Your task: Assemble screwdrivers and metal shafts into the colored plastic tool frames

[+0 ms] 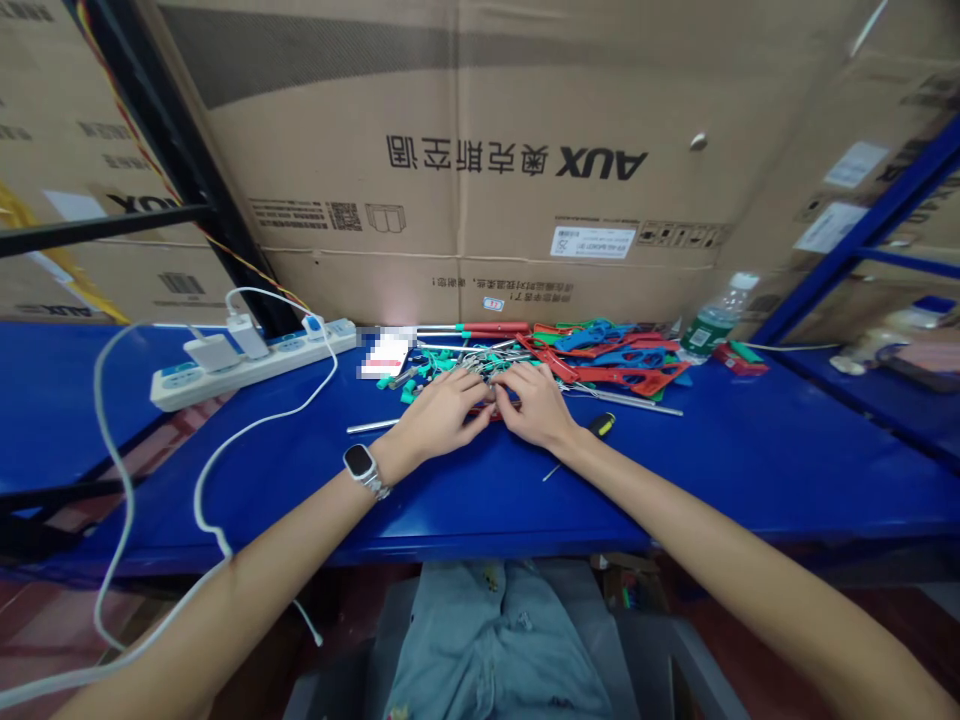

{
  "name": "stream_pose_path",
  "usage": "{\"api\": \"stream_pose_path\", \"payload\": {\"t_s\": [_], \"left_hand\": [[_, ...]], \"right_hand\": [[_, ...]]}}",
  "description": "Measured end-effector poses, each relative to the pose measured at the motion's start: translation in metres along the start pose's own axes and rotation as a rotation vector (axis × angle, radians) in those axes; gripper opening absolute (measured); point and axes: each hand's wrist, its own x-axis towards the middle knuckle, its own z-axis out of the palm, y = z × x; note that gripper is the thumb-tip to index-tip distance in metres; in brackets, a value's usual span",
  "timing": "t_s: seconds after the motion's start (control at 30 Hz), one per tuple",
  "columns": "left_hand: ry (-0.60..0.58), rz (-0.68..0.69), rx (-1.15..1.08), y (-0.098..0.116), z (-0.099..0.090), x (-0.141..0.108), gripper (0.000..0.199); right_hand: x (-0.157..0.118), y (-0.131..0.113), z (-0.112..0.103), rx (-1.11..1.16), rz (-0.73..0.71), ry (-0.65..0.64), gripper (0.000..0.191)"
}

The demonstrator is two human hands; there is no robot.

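Note:
My left hand [442, 415], with a watch on its wrist, and my right hand [536, 405] meet at the near edge of a pile of small green and metal parts [439, 362]. Fingers of both are bent together around something small, mostly hidden between them. A red piece shows just below the fingertips. Right of the pile lie red, orange and blue plastic pieces [630, 365]. Beside my right wrist rests a screwdriver with a black and yellow handle [601, 425]. A metal rod [371, 427] sticks out to the left of my left hand.
On the left of the blue table [465, 510] is a white power strip [262, 365] with plugs and a long white cable [217, 460]. A green-labelled bottle [709, 325] stands at the back right. Large cardboard boxes [487, 90] rise behind the table.

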Motion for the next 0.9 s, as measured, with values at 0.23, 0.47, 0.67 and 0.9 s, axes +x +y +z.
{"api": "stream_pose_path", "payload": {"t_s": [0.23, 0.47, 0.67, 0.9], "left_hand": [[0.113, -0.105, -0.069, -0.004, 0.019, 0.043, 0.014], [0.11, -0.105, -0.114, 0.003, 0.026, 0.045, 0.02], [0.058, -0.046, -0.055, 0.008, 0.028, 0.039, 0.022], [0.116, -0.121, -0.116, 0.003, 0.014, 0.028, 0.023]], "right_hand": [[0.03, 0.02, 0.001, 0.208, 0.172, 0.158, 0.021], [0.041, 0.049, -0.039, -0.192, 0.399, -0.118, 0.021], [0.021, 0.06, -0.036, -0.349, 0.466, -0.196, 0.028], [0.018, 0.065, -0.028, -0.281, 0.38, -0.117, 0.023]]}}
